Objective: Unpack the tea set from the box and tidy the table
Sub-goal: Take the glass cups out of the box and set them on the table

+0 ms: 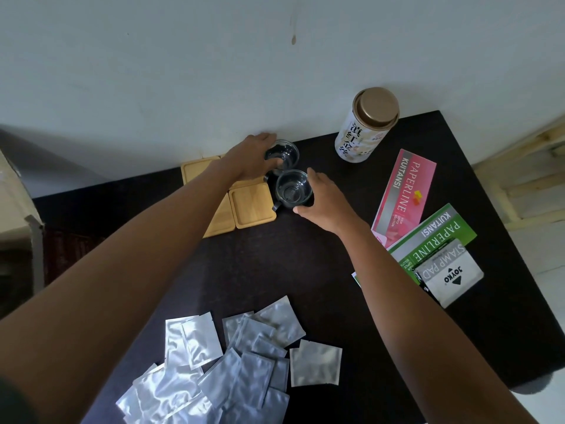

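1. The left hand (250, 157) curls round the far glass cup (282, 156) near the table's back edge; the right hand (325, 200) grips the near cup (292, 189) just beside it.
2. Two cups; at least three wooden coasters (252, 206), partly hidden under the left arm; one tin (365, 127); a pile of foil sachets (232, 359) at the front edge, too overlapped to count.
3. The table (305, 270) is dark, against a white wall (183, 71).
4. Two booklets (403, 197) and a stamp pad (449, 270) lie along the right edge.

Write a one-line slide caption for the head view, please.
Each hand, left and right, grips a glass cup beside wooden coasters.
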